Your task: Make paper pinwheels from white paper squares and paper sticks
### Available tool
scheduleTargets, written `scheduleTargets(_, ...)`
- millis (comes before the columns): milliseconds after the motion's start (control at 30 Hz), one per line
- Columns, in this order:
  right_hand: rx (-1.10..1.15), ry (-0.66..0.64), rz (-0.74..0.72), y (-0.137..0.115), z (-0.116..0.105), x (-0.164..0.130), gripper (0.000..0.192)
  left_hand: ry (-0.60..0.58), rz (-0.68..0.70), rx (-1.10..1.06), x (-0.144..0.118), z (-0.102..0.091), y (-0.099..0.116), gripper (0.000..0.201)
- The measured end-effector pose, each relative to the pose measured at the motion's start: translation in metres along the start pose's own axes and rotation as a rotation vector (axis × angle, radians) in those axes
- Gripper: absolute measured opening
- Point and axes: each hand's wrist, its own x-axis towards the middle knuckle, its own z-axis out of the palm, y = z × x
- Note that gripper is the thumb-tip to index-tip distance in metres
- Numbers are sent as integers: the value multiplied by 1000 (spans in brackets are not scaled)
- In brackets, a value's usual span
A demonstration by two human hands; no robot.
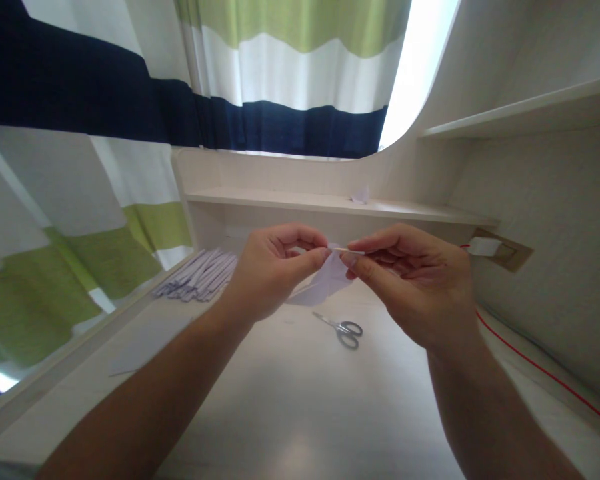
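Both hands are occupied above the desk point(290, 400), nearer its back edge than its front. The left hand point(275, 267) pinches a piece of white paper point(324, 283) between thumb and forefinger. The right hand point(415, 273) is likewise closed, thumb against fingers, on a thin pale strip point(356, 252) at the paper's upper edge; whether the strip is part of the paper cannot be told. The paper hangs between the hands, clear of the surface.

On the surface beneath and just in front of the paper lie scissors point(339, 327), blades angled toward the back left corner, grey handles toward the right edge. Near the back left corner is a pile of narrow folded paper strips point(200, 275), laid side by side. Flat white paper point(147, 345) lies along the left edge, partly covered by the left arm.

The shelf point(280, 198) above the back edge carries one small paper piece point(361, 195), right of its middle. The wall socket point(513, 255) holds a white plug point(484, 247). A red cord point(540, 375) runs along the right edge.
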Motion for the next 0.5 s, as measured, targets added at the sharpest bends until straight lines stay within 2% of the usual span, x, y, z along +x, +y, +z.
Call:
scheduleTargets(133, -75, 34, -80, -1, 1, 0, 16, 6, -13, 31, -2, 2, -1, 14)
scheduleTargets(267, -87, 30, -172, 0, 2, 0, 19, 22, 33, 101, -5, 2, 1, 9)
scheduleTargets(500, -96, 37, -94, -1, -1, -2, 12, 62, 71, 174, -8, 7, 7, 4)
